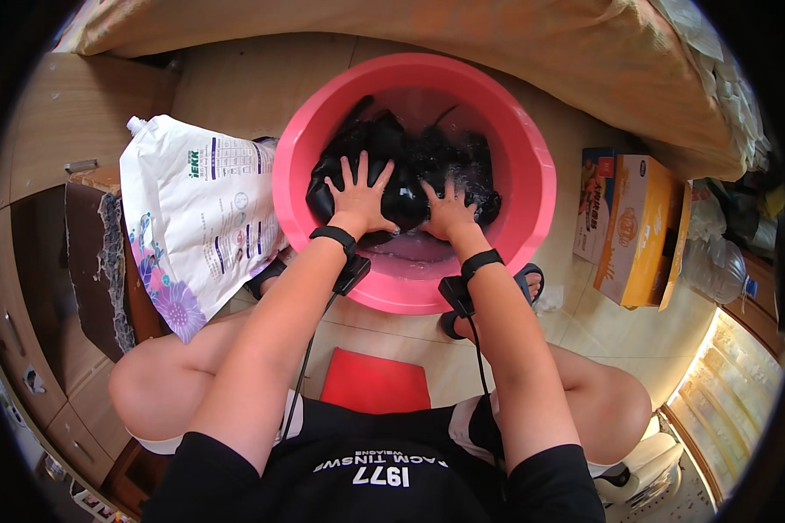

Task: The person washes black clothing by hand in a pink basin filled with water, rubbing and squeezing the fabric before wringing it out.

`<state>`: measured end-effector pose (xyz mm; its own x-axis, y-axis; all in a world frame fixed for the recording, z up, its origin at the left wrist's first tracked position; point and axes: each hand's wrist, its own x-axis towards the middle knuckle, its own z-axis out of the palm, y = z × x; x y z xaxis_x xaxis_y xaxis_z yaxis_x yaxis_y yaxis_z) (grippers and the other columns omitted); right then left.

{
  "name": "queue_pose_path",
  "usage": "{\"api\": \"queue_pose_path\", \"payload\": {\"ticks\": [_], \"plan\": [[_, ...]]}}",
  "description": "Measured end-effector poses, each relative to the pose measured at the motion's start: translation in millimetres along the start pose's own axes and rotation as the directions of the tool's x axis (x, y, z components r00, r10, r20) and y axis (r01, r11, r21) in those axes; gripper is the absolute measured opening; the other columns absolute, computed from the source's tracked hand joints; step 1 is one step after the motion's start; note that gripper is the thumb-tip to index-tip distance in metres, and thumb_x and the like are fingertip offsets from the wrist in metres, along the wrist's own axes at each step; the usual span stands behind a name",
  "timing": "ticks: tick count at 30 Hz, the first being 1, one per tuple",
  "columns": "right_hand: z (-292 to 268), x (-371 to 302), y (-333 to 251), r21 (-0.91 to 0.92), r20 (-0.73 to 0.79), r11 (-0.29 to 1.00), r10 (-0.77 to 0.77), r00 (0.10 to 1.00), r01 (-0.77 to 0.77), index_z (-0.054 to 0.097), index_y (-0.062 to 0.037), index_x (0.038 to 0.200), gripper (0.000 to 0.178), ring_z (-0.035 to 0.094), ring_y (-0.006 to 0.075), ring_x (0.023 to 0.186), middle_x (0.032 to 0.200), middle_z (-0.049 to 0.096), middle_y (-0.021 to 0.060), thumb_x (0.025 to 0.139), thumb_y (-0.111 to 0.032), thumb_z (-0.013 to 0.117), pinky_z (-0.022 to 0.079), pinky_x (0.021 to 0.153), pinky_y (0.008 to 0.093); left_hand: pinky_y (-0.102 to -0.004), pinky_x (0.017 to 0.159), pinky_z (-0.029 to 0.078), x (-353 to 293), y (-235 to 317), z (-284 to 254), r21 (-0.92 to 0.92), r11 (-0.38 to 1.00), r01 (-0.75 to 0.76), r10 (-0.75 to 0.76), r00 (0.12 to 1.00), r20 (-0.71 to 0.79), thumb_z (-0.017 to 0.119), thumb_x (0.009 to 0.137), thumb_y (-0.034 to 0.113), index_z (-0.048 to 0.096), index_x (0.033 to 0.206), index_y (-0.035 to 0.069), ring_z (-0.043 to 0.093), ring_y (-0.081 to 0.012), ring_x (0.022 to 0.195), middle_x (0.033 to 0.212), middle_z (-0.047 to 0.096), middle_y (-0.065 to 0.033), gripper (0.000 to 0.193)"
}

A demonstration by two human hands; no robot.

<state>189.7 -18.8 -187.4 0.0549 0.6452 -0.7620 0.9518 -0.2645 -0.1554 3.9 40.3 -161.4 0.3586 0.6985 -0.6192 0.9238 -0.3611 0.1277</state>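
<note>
Both arms extended. Left hand (360, 202) palm-down on black cloth (385, 139), fingers spread — right hand (449, 212) alongside, fingers splayed. Pink basin (401, 297) — water (417, 99), cloth inside.

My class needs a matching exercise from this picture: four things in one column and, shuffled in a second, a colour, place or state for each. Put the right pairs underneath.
Column one
1. Tub
2. Pouch
3. Left hand
4. Bottle

Column two
A. Fingers spread, on wet black fabric
B. Clear, with a blue cap
C. Pink, with water inside
D. White, printed with a purple flower

Right pairs: 1-C, 2-D, 3-A, 4-B
</note>
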Motion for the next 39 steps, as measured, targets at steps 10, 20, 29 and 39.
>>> {"api": "queue_pose_path", "payload": {"ticks": [10,20,29,39], "plan": [[5.5,3.9,-1.9,0.041,0.129,0.998,0.034,0.991,-0.039,0.022,-0.0391,0.162,0.092,0.012,0.0442,0.156,0.173,0.003,0.0126,0.086,-0.035,0.073,0.027,0.119,0.0661,-0.0785,0.112,0.020,3.8,5.4,10.1,0.052,0.999,0.014,-0.019,0.997,0.079,0.090,0.057,0.061,0.011,0.164,0.036,0.004,-0.0507,0.154,0.171,0.005,-0.0184,0.136],[30.5,11.5,8.1,0.049,0.140,0.998,0.028,0.990,-0.035,0.025,-0.0435,0.160,0.088,0.010,0.0455,0.156,0.172,0.002,0.0138,0.086,-0.030,0.070,0.028,0.118,0.0672,-0.0757,0.115,0.020,12.1,14.8,20.2,0.087,0.996,0.009,-0.025,0.984,0.177,0.091,0.056,0.061,0.025,0.162,0.032,0.009,-0.0499,0.154,0.170,0.011,-0.0162,0.129],[33.2,3.6,10.5,0.071,0.169,0.997,0.020,0.985,-0.032,0.029,-0.0373,0.160,0.081,0.011,0.0489,0.155,0.172,0.001,0.0175,0.089,-0.031,0.067,0.032,0.116,0.0650,-0.0615,0.116,0.036,25.5,13.8,46.1,0.082,0.995,0.048,-0.064,0.977,0.202,0.093,0.063,0.048,0.034,0.158,0.037,0.015,-0.0488,0.152,0.168,0.020,-0.0099,0.113],[49.2,20.8,19.1,0.103,0.196,0.995,-0.002,0.981,-0.018,0.027,-0.0343,0.162,0.081,0.024,0.0550,0.148,0.166,0.013,0.0302,0.090,-0.028,0.064,0.037,0.117,0.0544,-0.0602,0.116,0.037,40.7,7.4,51.5,0.022,0.999,0.029,-0.035,0.944,0.328,0.085,0.075,0.029,0.030,0.161,0.032,0.020,-0.0492,0.152,0.169,0.018,-0.0139,0.102]]}}
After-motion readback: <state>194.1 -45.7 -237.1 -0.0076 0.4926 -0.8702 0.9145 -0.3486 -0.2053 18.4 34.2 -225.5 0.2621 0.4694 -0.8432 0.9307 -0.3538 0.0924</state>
